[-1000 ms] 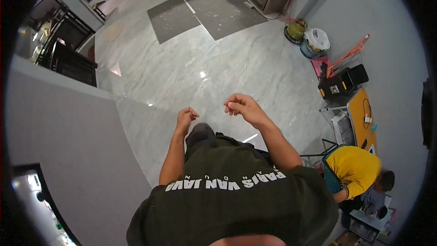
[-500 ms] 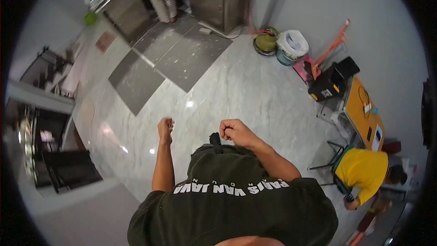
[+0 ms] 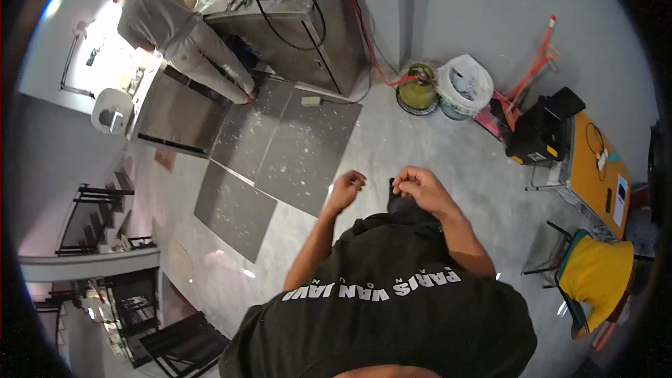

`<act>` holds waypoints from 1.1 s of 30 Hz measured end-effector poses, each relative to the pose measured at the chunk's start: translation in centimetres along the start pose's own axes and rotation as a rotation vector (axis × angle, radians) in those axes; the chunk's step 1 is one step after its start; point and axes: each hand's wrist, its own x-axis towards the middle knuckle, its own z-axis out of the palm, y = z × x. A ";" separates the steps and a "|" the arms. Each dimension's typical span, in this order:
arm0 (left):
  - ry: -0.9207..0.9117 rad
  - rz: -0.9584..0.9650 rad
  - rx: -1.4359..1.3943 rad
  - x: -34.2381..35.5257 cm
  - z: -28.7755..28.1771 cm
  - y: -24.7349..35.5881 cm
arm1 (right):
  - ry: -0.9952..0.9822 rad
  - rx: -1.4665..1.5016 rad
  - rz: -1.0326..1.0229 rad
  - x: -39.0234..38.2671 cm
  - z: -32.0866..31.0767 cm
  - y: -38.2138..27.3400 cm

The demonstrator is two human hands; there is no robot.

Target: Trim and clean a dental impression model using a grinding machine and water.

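Observation:
My left hand (image 3: pixel 346 190) hangs over the floor at lower centre, fingers loosely bent and apart, holding nothing visible. To its right my right hand (image 3: pixel 425 188) is closed, fingers curled toward the thumb, with nothing visible in them. A dark shoe (image 3: pixel 396 199) shows just below, past my dark shirt. Ahead and left of my hands lie dark grey mats (image 3: pixel 294 154) with white flecks on the marble floor (image 3: pixel 378 147).
A person in grey (image 3: pixel 161 24) stands at a steel sink counter (image 3: pixel 315 52). Along the right: gas cylinder (image 3: pixel 418 94), lined bucket (image 3: pixel 462 98), black case (image 3: pixel 532 140), yellow table (image 3: pixel 595 182), person in yellow (image 3: pixel 593 273). Stairs (image 3: pixel 105 210) and railings (image 3: pixel 175 336) are at left.
The view has swung left and forward: the counter, mats and person in grey appear larger and lower. My hands have shifted right in the picture; my right hand has stayed curled since half a second ago.

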 end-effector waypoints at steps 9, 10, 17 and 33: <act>0.172 -0.063 -0.082 50.1 -27.2 11.8 | 0.034 -0.224 -0.239 52.2 -16.6 -28.2; 0.219 -0.044 -0.064 56.7 -31.5 11.8 | 0.057 -0.229 -0.248 58.1 -17.7 -29.8; 0.621 0.130 -0.040 101.8 -69.0 18.2 | 0.074 -0.135 -0.168 98.7 -22.8 -40.5; 0.741 -0.231 1.094 167.6 -118.1 31.6 | 0.527 -0.276 -0.155 148.3 -25.0 -58.4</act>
